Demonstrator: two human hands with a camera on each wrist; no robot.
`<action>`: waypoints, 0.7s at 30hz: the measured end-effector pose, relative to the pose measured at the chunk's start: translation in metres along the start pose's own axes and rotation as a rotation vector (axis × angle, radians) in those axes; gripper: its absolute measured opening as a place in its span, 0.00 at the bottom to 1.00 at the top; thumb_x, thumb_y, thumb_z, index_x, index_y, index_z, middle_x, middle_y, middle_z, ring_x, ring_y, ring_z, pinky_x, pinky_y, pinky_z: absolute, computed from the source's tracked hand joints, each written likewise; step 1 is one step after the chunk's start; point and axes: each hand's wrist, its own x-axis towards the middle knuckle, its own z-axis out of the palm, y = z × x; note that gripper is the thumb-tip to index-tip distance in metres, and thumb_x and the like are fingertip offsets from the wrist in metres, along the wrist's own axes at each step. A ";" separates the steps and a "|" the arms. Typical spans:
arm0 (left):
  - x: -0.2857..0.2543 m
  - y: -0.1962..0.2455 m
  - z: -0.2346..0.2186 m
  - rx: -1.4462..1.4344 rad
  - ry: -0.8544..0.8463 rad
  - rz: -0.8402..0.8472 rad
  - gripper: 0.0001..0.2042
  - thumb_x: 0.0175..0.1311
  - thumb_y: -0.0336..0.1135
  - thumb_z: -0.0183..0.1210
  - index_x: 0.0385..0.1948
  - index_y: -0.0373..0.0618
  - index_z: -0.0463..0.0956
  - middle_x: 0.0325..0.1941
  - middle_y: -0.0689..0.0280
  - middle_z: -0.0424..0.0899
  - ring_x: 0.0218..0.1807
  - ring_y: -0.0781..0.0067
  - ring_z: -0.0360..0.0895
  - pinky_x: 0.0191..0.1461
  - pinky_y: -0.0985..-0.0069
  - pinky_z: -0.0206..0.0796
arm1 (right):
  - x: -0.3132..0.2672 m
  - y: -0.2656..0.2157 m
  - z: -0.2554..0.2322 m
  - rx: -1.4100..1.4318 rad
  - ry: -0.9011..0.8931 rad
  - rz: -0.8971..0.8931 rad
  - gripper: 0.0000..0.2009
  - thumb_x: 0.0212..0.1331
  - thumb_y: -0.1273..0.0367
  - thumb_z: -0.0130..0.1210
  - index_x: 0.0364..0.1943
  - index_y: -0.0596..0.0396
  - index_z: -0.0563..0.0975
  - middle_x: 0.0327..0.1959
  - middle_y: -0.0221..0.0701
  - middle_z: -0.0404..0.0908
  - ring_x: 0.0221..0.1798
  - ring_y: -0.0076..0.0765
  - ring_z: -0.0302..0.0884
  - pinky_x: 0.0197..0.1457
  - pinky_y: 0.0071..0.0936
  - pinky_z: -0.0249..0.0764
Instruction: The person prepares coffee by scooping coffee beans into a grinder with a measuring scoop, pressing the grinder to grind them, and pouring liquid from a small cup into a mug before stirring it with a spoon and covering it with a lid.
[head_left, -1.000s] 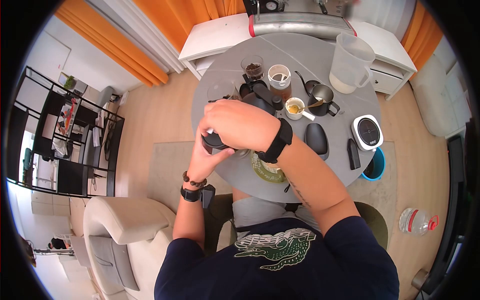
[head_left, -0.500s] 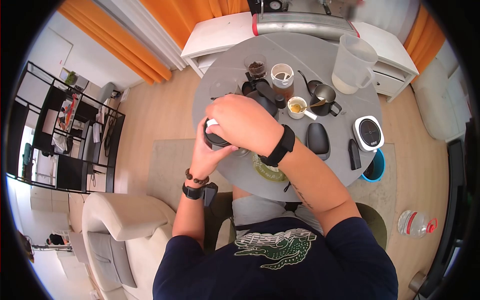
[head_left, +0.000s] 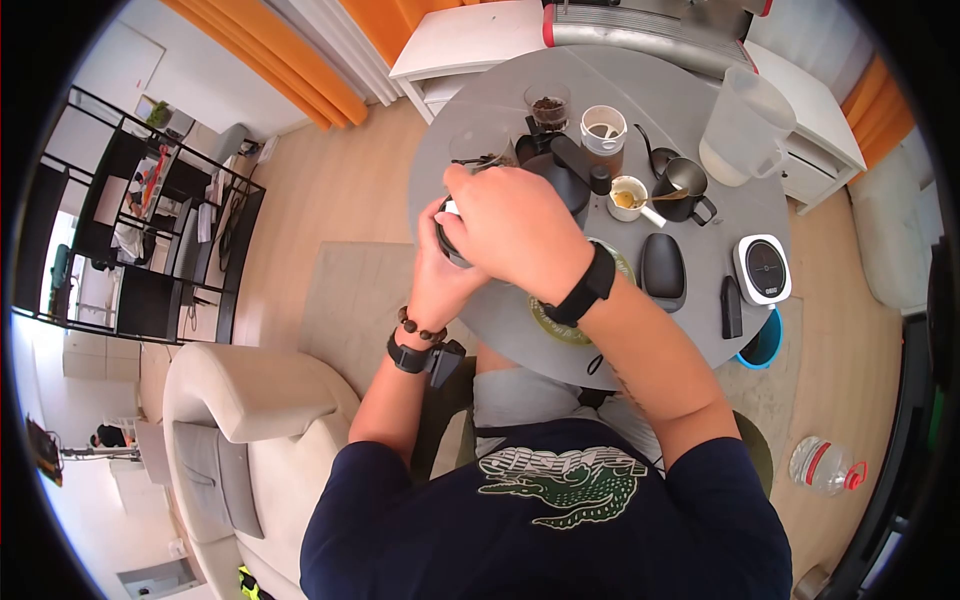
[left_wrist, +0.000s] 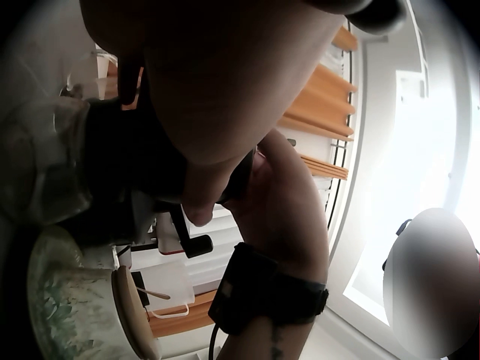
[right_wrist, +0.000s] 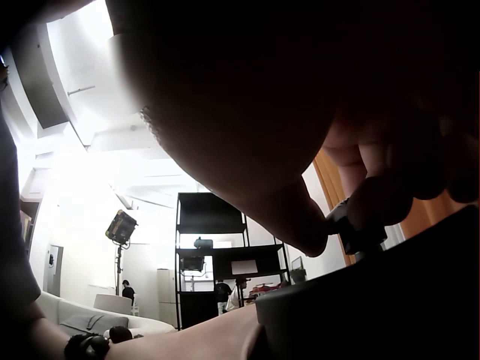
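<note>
In the head view my left hand (head_left: 443, 268) wraps round the side of a black cylinder (head_left: 449, 246) at the table's near left edge. The left wrist view shows the cylinder's dark body (left_wrist: 127, 154) above a clear glass part (left_wrist: 41, 157). My right hand (head_left: 518, 228) lies across the top of it, hiding most of it from above. In the right wrist view, the right thumb and fingers pinch a small dark knob (right_wrist: 358, 231) over the broad black top (right_wrist: 375, 296).
On the grey table (head_left: 620, 80) stand a black kettle (head_left: 562, 175), a glass of dark grounds (head_left: 548, 108), a white-rimmed jar (head_left: 603, 135), a small white cup (head_left: 628, 198), a dark mug (head_left: 682, 190), a big clear pitcher (head_left: 745, 125) and a round white-framed device (head_left: 763, 270).
The head view has shifted, so the table sits farther right and higher. My right hand has turned slightly over the top and covers more of it; the left hand keeps its grip.
</note>
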 end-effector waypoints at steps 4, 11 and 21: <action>-0.002 0.006 -0.002 -0.025 -0.022 -0.093 0.54 0.54 0.37 0.87 0.81 0.44 0.57 0.72 0.53 0.79 0.71 0.61 0.82 0.74 0.60 0.77 | -0.005 0.018 -0.003 0.020 0.007 -0.164 0.06 0.68 0.69 0.65 0.44 0.54 0.86 0.37 0.43 0.90 0.45 0.57 0.90 0.50 0.51 0.84; 0.003 -0.004 -0.002 0.002 -0.044 -0.025 0.56 0.51 0.36 0.88 0.81 0.44 0.56 0.70 0.53 0.79 0.71 0.60 0.82 0.75 0.61 0.77 | -0.002 0.028 -0.018 0.012 -0.104 -0.280 0.07 0.67 0.73 0.65 0.46 0.51 0.88 0.39 0.40 0.87 0.49 0.54 0.88 0.53 0.47 0.84; 0.004 -0.017 0.000 0.062 -0.006 0.045 0.54 0.55 0.38 0.87 0.82 0.44 0.58 0.73 0.56 0.78 0.73 0.60 0.80 0.75 0.60 0.75 | 0.000 0.007 -0.020 -0.023 -0.094 -0.172 0.14 0.66 0.59 0.65 0.41 0.55 0.89 0.37 0.44 0.89 0.45 0.55 0.90 0.51 0.48 0.86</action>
